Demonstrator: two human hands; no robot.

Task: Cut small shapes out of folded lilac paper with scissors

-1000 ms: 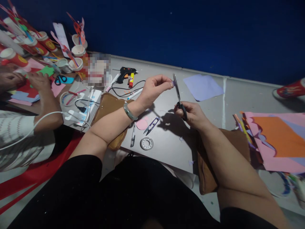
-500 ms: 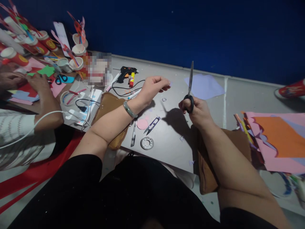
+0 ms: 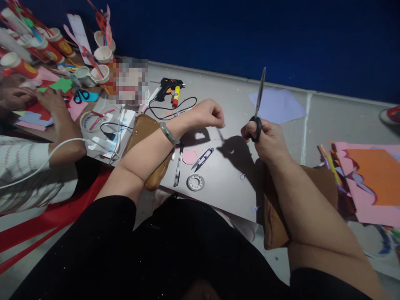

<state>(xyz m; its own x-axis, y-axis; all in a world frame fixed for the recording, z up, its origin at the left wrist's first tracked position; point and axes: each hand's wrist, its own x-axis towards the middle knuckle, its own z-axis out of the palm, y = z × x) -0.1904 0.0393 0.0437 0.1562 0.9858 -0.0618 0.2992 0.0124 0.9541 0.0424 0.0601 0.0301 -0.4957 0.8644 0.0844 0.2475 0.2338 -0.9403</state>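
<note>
My right hand (image 3: 270, 139) grips a pair of black-handled scissors (image 3: 258, 100). Their blades point up and look closed together. My left hand (image 3: 209, 114), with a bangle at the wrist, hovers over or touches the table with thumb and fingers pinched. Whatever sits at its fingertips is too small to make out. Below it on the table lie thread snips (image 3: 203, 159), a pink paper circle (image 3: 189, 157), a pen (image 3: 178, 165) and a white tape roll (image 3: 195, 182). A small curl of purple paper (image 3: 242, 177) lies below my right hand. Behind the scissors are purple paper sheets (image 3: 278, 105).
A black glue gun (image 3: 170, 86) with its cable and a glue stick (image 3: 176, 96) lie at the back left. Brown cushions (image 3: 156, 177) sit under my forearms. Orange and pink paper (image 3: 379, 175) is on the right. Another person's hands (image 3: 51, 102) work at far left beside cups (image 3: 103, 56).
My left hand has dipped, its fingertips now where a small paper ring lay. The purple bit at its fingertips no longer shows. The scissors stay raised in my right hand; the view has shifted slightly.
</note>
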